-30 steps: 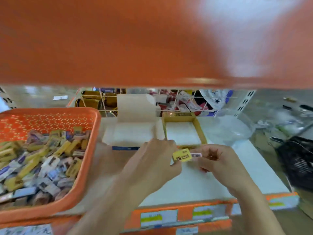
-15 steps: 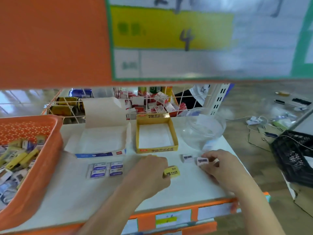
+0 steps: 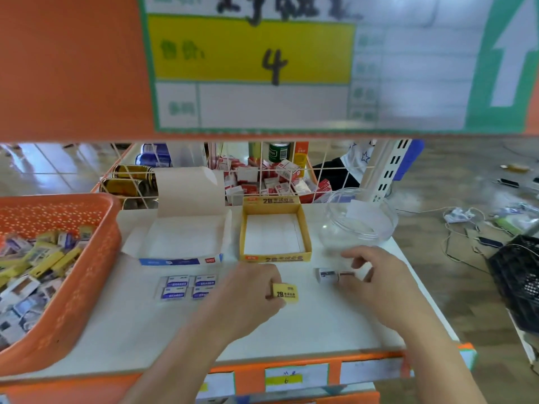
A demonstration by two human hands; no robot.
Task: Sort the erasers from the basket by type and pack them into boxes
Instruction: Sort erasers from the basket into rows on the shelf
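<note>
Left hand [image 3: 250, 298] lowered yellow eraser [image 3: 285, 293]; right hand [image 3: 379, 281] pinches white eraser [image 3: 345, 276]

Shelf board [image 3: 145, 325]: basket [image 3: 87, 258] at the left edge, loose erasers [image 3: 38, 266] heaped in it. Along the far side, left to right: lidded box [image 3: 180, 243] with lid up at back, tray box [image 3: 274, 258], bowl [image 3: 361, 225]. Near of the lidded box, four erasers [image 3: 186, 287] flat in a two-by-two block. Near of the tray box, single eraser [image 3: 285, 293] at left hand [image 3: 248, 298] fingertips. Near of the bowl, two small erasers [image 3: 332, 275] side by side, by right hand [image 3: 376, 275]. Behind the board: cans [image 3: 128, 179] left, cartons [image 3: 262, 179] right.
</note>
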